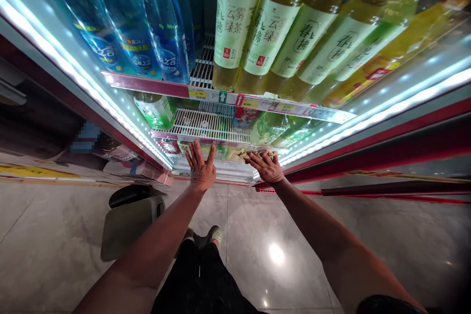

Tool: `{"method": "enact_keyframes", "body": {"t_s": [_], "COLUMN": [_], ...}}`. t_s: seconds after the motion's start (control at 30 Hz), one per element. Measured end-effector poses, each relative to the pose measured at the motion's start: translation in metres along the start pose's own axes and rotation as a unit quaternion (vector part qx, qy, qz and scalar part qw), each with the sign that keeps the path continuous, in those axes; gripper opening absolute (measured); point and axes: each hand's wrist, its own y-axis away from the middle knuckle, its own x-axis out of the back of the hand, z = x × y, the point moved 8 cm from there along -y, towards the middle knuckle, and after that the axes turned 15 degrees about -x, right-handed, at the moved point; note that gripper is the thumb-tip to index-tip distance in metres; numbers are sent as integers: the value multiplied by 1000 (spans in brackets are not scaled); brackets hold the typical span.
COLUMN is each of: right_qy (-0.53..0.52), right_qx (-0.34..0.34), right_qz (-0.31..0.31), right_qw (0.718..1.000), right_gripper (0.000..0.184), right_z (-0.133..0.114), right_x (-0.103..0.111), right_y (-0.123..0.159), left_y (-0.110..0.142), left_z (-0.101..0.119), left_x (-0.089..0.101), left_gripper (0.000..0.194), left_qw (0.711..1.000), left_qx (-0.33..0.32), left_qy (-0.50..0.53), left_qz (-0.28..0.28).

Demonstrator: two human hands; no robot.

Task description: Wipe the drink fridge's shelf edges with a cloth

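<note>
Inside a lit drinks cooler, my left hand [201,169] reaches forward with its fingers spread and nothing in it. It is in front of the lower shelves, near the edge of a white wire shelf [206,125]. To its right, my right hand [269,169] is closed over a crumpled, brownish patterned cloth [243,156], which pokes out past the fingertips. This hand is at the same low level, close to the cooler's right side. Bottles on the lowest level are partly hidden behind both hands.
Green-labelled tea bottles [235,29] and blue bottles [171,44] stand on the upper shelf, above a price strip [198,93]. Bright light strips [91,78] line the sides. A stool [127,230] stands on the tiled floor [253,235] at left; the red-edged door [386,140] is at right.
</note>
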Motion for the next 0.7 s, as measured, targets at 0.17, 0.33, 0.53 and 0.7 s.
{"method": "enact_keyframes", "body": {"t_s": [0.17, 0.33, 0.53, 0.7], "right_qy": [19, -10, -40, -46], "right_qx": [-41, -141, -321, -422], "right_qz": [1, 12, -50, 58], "right_qw": [999, 990, 945, 904], "right_gripper": [61, 37, 29, 37], "right_z": [20, 39, 57, 72], "right_x": [0, -12, -24, -6], "right_y": [4, 23, 46, 33], "left_y": [-5, -13, -9, -9], "left_z": [23, 32, 27, 27], "left_x": [-3, -9, -16, -22], "left_gripper": [85, 91, 96, 100], "left_qw": [999, 996, 994, 994], "left_qx": [-45, -74, -96, -90], "left_qy": [15, 6, -37, -50], "left_qz": [8, 45, 38, 23]}}
